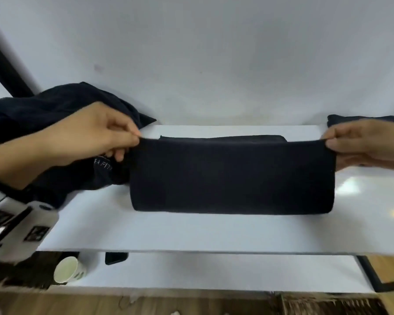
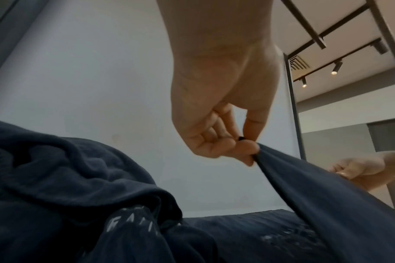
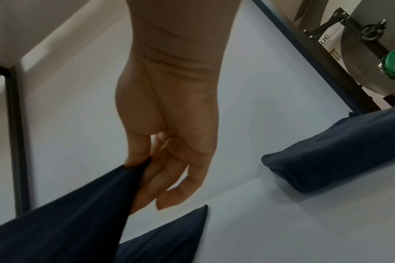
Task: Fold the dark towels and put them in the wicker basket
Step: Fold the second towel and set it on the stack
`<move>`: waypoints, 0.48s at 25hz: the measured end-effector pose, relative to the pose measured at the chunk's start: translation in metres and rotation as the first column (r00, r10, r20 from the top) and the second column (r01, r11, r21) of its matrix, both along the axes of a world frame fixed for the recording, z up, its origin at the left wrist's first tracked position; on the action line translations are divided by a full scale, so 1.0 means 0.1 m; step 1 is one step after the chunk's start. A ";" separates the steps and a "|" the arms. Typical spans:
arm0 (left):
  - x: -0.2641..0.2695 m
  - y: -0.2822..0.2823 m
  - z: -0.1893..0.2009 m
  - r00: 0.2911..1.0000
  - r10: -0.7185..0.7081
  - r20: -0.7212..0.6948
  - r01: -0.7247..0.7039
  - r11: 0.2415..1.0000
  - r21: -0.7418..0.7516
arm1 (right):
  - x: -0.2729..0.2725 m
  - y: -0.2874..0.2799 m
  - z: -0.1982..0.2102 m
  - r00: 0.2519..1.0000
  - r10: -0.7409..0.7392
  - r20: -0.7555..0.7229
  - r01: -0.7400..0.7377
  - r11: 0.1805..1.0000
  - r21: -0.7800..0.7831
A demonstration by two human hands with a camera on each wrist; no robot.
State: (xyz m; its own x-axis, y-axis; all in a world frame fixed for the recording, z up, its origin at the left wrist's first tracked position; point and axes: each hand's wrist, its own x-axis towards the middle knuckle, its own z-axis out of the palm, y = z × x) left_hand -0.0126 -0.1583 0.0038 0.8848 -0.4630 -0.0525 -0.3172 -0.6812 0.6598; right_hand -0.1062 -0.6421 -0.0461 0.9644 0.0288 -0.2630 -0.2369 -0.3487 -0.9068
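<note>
A dark navy towel [image 1: 232, 176] lies across the middle of the white table [image 1: 191, 233], its near half lifted and folded toward the back. My left hand [image 1: 132, 138] pinches its raised left corner [image 2: 248, 147] between thumb and fingers. My right hand [image 1: 330, 143] pinches the raised right corner [image 3: 138, 165]. The towel's far edge [image 1: 223, 137] shows flat on the table behind the lifted edge. A heap of unfolded dark towels [image 1: 55, 110] sits at the left, under my left forearm. A folded dark towel [image 3: 333, 160] rests at the far right. No wicker basket is in view.
A white wall [image 1: 203, 53] rises right behind the table. Below the table's front edge a paper cup [image 1: 67, 269] and a dark phone-like object [image 1: 116, 258] sit on a lower white shelf. A black frame post [image 1: 5, 62] stands at the back left.
</note>
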 end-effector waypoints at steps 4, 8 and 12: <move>0.60 -0.43 -0.10 0.984 0.130 0.120 -0.146 0.980 0.134 | 0.50 0.24 0.11 0.989 -0.147 0.018 0.148 0.964 -0.222; 0.91 -0.67 -0.34 0.988 0.077 0.131 -0.129 0.883 0.452 | 0.81 0.34 -0.20 0.971 -0.236 0.032 0.230 0.895 -0.383; 0.56 -0.88 -0.40 0.946 -0.188 0.265 -0.010 0.799 0.602 | 0.72 0.47 -0.18 0.967 -0.002 0.254 0.173 0.738 -0.652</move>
